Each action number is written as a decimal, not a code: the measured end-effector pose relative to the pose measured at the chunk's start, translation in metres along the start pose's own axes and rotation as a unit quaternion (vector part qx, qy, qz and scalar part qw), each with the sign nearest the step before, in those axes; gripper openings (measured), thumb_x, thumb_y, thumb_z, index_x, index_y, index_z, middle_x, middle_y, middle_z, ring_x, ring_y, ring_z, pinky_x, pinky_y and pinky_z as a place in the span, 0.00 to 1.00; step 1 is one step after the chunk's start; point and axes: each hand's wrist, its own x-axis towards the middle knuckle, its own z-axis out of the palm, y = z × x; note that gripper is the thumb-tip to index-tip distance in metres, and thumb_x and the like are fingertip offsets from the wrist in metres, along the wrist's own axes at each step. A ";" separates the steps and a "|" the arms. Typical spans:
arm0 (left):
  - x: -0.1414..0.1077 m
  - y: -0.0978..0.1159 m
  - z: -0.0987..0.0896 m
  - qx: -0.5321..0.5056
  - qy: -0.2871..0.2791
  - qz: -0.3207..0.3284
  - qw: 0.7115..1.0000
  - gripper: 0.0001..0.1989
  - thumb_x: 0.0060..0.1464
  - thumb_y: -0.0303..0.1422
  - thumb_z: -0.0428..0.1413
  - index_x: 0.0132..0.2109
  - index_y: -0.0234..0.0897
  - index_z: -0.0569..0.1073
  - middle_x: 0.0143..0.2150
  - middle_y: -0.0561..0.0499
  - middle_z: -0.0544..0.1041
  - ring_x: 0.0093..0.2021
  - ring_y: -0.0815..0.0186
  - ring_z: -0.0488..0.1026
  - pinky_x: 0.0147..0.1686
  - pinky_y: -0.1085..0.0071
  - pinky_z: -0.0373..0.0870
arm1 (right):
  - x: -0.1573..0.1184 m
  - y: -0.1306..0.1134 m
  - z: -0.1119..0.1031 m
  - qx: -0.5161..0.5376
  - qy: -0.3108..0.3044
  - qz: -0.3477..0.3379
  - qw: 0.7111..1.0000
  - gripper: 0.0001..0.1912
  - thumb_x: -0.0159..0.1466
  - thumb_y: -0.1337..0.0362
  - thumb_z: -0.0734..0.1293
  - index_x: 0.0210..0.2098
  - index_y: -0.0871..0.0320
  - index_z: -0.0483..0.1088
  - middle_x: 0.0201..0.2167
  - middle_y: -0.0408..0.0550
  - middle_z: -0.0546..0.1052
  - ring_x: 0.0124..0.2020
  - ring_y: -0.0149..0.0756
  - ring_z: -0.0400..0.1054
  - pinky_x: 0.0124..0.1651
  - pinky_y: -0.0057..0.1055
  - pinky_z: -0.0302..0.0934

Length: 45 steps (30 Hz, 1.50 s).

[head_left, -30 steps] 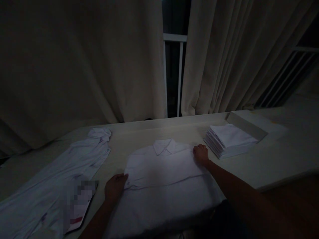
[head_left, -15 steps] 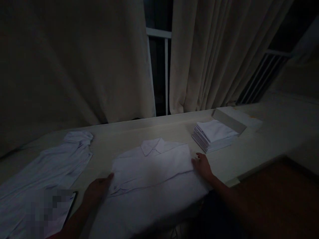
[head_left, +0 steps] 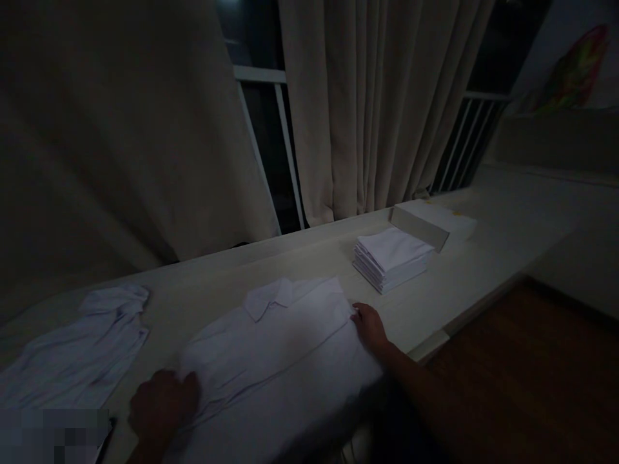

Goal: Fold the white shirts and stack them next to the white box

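A white collared shirt (head_left: 290, 341) lies spread on the pale counter, its collar pointing away from me and its lower part hanging toward the front edge. My right hand (head_left: 370, 327) pinches the shirt's right edge between thumb and fingers. At the opposite edge, my left hand (head_left: 164, 401) is blurred; its thumb is near the fabric, and whether it grips the cloth is unclear. Beyond my right hand stands a neat stack of folded white cloths (head_left: 394, 258).
Another white shirt (head_left: 87, 348) lies crumpled at the left, with a partly pixelated flat object (head_left: 53, 438) below it. A white box (head_left: 432, 222) sits behind the stack. Curtains (head_left: 338, 116) hang behind the counter (head_left: 464, 283), which runs off to the right.
The view has turned to the right, so things appear shifted left. My right hand has closed on the shirt's edge, and my left hand has changed its pose beside the fabric.
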 end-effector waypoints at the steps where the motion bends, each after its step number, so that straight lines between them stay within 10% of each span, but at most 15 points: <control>1: -0.003 0.023 -0.005 0.033 0.034 0.022 0.999 0.31 0.47 0.53 0.48 0.45 0.30 0.74 0.44 0.30 0.76 0.44 0.40 0.73 0.39 0.49 0.69 | -0.002 0.003 0.003 0.017 0.014 -0.011 1.000 0.21 0.60 0.69 0.61 0.53 0.59 0.67 0.49 0.53 0.74 0.51 0.42 0.67 0.56 0.38 0.58; 6: -0.022 0.200 0.003 -0.005 -0.033 0.278 0.960 0.25 0.56 0.46 0.44 0.49 0.34 0.74 0.52 0.38 0.75 0.53 0.51 0.69 0.52 0.55 0.63 | -0.009 0.014 0.009 0.082 0.062 -0.034 0.994 0.18 0.60 0.68 0.61 0.50 0.59 0.67 0.46 0.54 0.73 0.47 0.42 0.67 0.52 0.39 0.61; 10: -0.027 0.336 0.054 -0.030 -0.097 0.343 0.934 0.26 0.55 0.51 0.46 0.50 0.39 0.75 0.52 0.41 0.76 0.53 0.53 0.69 0.49 0.59 0.64 | -0.007 0.013 0.008 0.059 0.066 -0.053 0.995 0.12 0.61 0.69 0.62 0.44 0.57 0.69 0.40 0.51 0.73 0.44 0.42 0.66 0.49 0.38 0.60; 13: -0.023 0.399 0.092 -0.034 -0.139 0.337 0.930 0.29 0.52 0.54 0.48 0.41 0.34 0.78 0.48 0.34 0.77 0.51 0.49 0.71 0.46 0.58 0.64 | -0.006 0.013 0.009 0.039 0.072 -0.061 0.995 0.12 0.60 0.71 0.62 0.43 0.56 0.68 0.39 0.50 0.72 0.43 0.42 0.65 0.47 0.38 0.59; 22: -0.003 0.433 0.149 -0.050 -0.173 0.270 0.946 0.20 0.52 0.47 0.51 0.38 0.36 0.77 0.43 0.37 0.79 0.46 0.50 0.74 0.43 0.56 0.64 | -0.001 0.017 0.024 -0.040 0.052 -0.015 0.998 0.08 0.57 0.74 0.62 0.31 0.55 0.64 0.30 0.50 0.68 0.35 0.43 0.61 0.39 0.38 0.59; 29: -0.008 0.442 0.136 -0.083 -0.150 0.302 0.938 0.21 0.54 0.48 0.50 0.39 0.35 0.77 0.44 0.39 0.79 0.49 0.51 0.72 0.47 0.57 0.62 | 0.001 0.015 0.010 -0.047 0.072 0.015 0.996 0.10 0.56 0.76 0.61 0.33 0.56 0.67 0.30 0.52 0.68 0.36 0.45 0.62 0.41 0.42 0.60; 34: -0.043 0.381 0.074 -0.133 -0.093 0.371 0.914 0.26 0.59 0.48 0.44 0.57 0.38 0.68 0.59 0.44 0.71 0.59 0.57 0.65 0.59 0.60 0.56 | 0.006 0.002 -0.010 0.018 0.105 -0.057 0.993 0.22 0.63 0.72 0.56 0.56 0.57 0.63 0.49 0.57 0.70 0.53 0.48 0.61 0.54 0.49 0.58; 41: -0.096 0.105 0.035 0.054 -0.062 0.333 0.939 0.35 0.56 0.51 0.44 0.66 0.37 0.56 0.70 0.45 0.53 0.70 0.56 0.45 0.67 0.56 0.44 | -0.016 -0.015 0.015 -0.053 -0.062 -0.144 0.986 0.34 0.68 0.49 0.57 0.67 0.61 0.50 0.67 0.57 0.54 0.69 0.51 0.41 0.67 0.53 0.39; 45: -0.076 0.005 0.034 0.100 -0.039 0.256 0.961 0.36 0.56 0.51 0.43 0.66 0.37 0.55 0.70 0.42 0.52 0.70 0.50 0.45 0.64 0.48 0.47 | -0.031 -0.011 0.022 -0.127 -0.090 -0.142 0.978 0.40 0.67 0.43 0.54 0.68 0.64 0.48 0.69 0.59 0.47 0.70 0.51 0.35 0.67 0.51 0.33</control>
